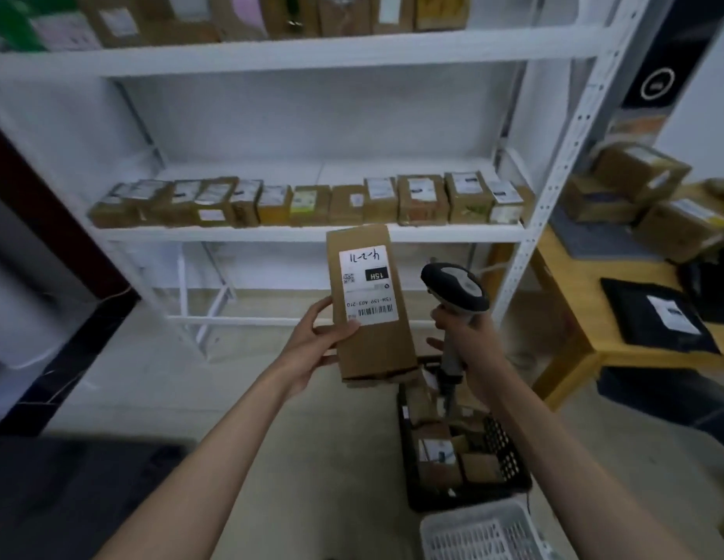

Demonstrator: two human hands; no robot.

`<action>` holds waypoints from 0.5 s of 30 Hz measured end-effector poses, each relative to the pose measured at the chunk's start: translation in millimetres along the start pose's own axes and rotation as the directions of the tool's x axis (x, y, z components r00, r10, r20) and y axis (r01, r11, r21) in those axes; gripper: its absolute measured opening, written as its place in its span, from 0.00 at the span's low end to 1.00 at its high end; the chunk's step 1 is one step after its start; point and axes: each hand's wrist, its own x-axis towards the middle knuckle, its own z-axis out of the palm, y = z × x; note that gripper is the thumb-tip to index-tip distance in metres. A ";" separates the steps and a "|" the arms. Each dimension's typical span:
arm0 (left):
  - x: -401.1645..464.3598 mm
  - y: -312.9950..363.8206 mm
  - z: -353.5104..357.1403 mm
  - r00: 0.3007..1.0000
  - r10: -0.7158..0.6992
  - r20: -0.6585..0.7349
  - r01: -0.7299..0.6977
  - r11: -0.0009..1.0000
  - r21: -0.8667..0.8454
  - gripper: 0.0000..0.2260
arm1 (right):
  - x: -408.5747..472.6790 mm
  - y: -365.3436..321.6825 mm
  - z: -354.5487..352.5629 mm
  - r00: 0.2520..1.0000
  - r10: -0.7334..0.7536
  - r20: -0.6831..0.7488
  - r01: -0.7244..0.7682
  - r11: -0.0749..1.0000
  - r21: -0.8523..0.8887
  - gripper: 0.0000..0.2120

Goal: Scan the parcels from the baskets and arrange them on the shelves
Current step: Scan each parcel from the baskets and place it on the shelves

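Observation:
My left hand (315,341) grips a tall brown cardboard parcel (372,349) by its left edge, holding it upright with its white barcode label facing me, upside down. My right hand (469,341) grips the handle of a grey and black barcode scanner (457,291), whose head sits just right of the parcel's label. Below, a black basket (509,485) on the floor holds several small parcels. The white shelf unit (271,234) behind carries a row of several parcels on its middle shelf and more on the top shelf.
A white basket (477,535) stands in front of the black one. At the right a wooden table (586,317) bears stacked boxes (643,171) and a black bag with a label (659,317). The shelf's lowest level is bare above the tiled floor.

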 end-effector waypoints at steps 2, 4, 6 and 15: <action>-3.3 11.1 -13.3 0.990 0.069 -0.120 -0.069 0.998 0.004 0.34 | -5.0 -10.9 18.1 0.997 -0.057 0.048 0.058 0.998 -0.038 0.12; -4.9 20.7 -23.6 0.960 0.136 -0.245 -0.133 0.991 0.028 0.37 | -11.3 -20.1 36.6 0.990 -0.108 0.086 0.114 0.991 -0.075 0.13; -4.9 29.5 -31.8 0.922 0.214 -0.323 -0.195 0.977 0.090 0.40 | -17.3 -27.3 52.7 0.978 -0.146 0.146 0.165 0.978 -0.125 0.13; -5.8 70.9 -58.8 0.798 0.427 -0.425 -0.345 0.902 0.259 0.48 | -39.0 -54.9 85.8 0.918 -0.166 0.362 0.295 0.894 -0.339 0.12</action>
